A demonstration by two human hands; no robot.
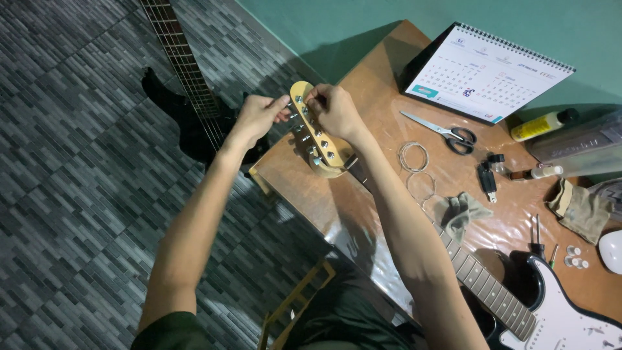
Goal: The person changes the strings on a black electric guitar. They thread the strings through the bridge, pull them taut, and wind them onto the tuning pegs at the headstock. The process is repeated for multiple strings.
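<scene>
Table (pixel 324 194): a brown wooden top under a shiny clear cover, filling the right half of the view; it is the landmark for everything below.
Floor (pixel 78 162): grey patterned tiles, left of the table.
Black guitar (pixel 194 123): lies on the floor just off the table's left corner, its neck running up toward the top edge of the view.
Electric guitar (pixel 551 311): black body with a white plate, lying on the table at its lower right; its neck runs diagonally up and left across the table.
Headstock (pixel 317 133): pale wood with a row of metal tuning pegs, sticking out past the table's upper left edge, raised between both hands.
Calendar (pixel 486 71): white, spiral bound, standing at the table's far edge.
Left hand (pixel 258 116): just off the table's left edge, fingers pinched together on a tuning peg on the headstock's left side.
Right hand (pixel 335 110): over the table's upper left edge, fingers curled and pinching at the top pegs of the headstock.
Scissors (pixel 447 133): black handles, flat on the table just below the calendar.
Coiled string (pixel 413 157): thin wire loops on the table, left of the scissors.
Grey cloth (pixel 461 212): crumpled at mid-table, beside the guitar neck.
</scene>
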